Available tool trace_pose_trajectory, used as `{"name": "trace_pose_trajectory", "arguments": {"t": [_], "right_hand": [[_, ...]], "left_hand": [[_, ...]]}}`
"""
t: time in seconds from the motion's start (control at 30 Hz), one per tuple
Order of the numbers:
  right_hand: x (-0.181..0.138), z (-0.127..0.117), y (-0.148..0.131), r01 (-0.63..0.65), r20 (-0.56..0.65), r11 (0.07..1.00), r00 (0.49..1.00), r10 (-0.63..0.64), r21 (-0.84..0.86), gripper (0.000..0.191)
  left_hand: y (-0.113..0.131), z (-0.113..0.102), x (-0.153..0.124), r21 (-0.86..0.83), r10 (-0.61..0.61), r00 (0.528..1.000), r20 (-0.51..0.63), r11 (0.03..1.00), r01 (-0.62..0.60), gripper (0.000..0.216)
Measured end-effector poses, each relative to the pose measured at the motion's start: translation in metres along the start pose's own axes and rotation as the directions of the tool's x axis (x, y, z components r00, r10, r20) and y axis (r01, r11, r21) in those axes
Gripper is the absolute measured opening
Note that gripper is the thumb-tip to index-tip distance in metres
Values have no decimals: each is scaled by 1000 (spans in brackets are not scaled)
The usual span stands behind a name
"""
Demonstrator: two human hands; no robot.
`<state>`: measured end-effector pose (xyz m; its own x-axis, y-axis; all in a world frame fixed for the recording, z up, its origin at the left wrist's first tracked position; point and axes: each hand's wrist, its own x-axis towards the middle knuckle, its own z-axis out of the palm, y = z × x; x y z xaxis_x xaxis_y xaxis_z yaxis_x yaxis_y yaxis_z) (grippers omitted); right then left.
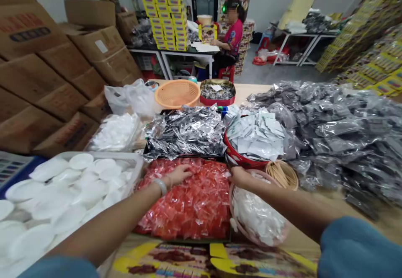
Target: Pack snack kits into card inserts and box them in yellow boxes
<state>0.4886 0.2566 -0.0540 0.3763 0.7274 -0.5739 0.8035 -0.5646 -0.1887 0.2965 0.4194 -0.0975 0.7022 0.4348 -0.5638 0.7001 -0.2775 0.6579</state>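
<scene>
While red packets [188, 207] point anyhow, left hand [179, 175], right hand [241, 177] half-curled (grasp: can't tell).

Worn on the head, a lone camera looks forward and down from above the near side of a crowded counter [248, 88], close enough that the wearer's forearms [122, 219] stretch in from the lower corners and red packets [188, 204] fill the middle foreground. The wide view takes in stacked cartons [40, 77] at left and, well beyond, a seated co-worker [232, 41] and the back wall [276, 1] along the top.
</scene>
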Motion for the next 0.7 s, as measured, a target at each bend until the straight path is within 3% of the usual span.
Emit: {"name": "trace_pose_trajectory", "arguments": {"t": [0.07,0.1,0.17,0.2,0.23,0.33,0.47,0.53,0.7], "right_hand": [[6,-3,-6,-9,12,1000,1000,9,7,21],[3,-4,-5,-8,-6,1000,1000,8,9,22],[-13,-6,5,31,-53,1000,998,-31,-6,22],[-24,-6,13,70,-52,997,996,-72,-26,22],[-35,-6,23,109,-23,993,994,-111,-46,21],[-61,2,60,148,91,982,986,-138,-115,18],[-64,19,97,-42,20,954,999,50,-297,25],[-59,27,102,-57,30,939,997,72,-340,27],[-56,43,95,78,123,935,992,-37,-345,25]], "left_hand": [[0,-8,-8,-257,-52,995,81,964,71,20],[1,-10,-13,-425,-83,987,137,895,134,21],[1,-14,-23,-701,-122,963,242,664,260,20],[1,-14,-27,-767,-133,954,270,570,296,19],[2,-14,-30,-785,-148,950,275,535,311,17],[7,-10,-36,-740,-200,942,270,583,336,13],[15,-6,-42,-679,-244,937,250,646,349,15],[18,-5,-47,-653,-261,938,228,674,346,18],[27,-3,-54,-599,-305,930,204,712,365,41]]}}
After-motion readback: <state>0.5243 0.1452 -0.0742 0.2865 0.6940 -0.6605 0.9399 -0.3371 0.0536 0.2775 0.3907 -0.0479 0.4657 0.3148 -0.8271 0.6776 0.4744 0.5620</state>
